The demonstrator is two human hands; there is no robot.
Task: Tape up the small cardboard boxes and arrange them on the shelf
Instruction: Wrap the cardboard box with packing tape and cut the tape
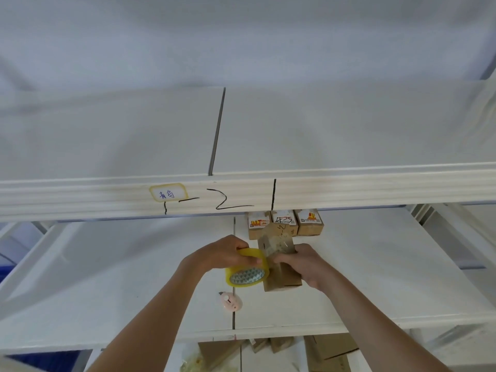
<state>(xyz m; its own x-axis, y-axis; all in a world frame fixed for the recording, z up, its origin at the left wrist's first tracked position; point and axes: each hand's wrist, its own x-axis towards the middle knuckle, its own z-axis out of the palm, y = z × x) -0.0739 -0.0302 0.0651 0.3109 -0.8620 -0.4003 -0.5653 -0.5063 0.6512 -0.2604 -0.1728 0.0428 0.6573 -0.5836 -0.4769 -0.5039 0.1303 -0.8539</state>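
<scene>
One box is in hand and three are already placed — so the job looks partly done. Farthest left of the working area, the small pink cutter (230, 300) lies untouched on the white shelf (134, 277), near its front edge. Just right of it, the left hand (228, 255) curls its fingers round the yellow tape roll (247, 268), holding it against the side of the small cardboard box (279, 261). That box stands on the shelf with clear tape showing across its upper part, and the right hand (306, 264) grips it from the right, fingers wrapped round its side. Behind it, a row of three taped boxes (285, 221) sits side by side at the back. Below the shelf, more cardboard (322, 350) waits — likely boxes not yet sealed, though I cannot tell how many.
</scene>
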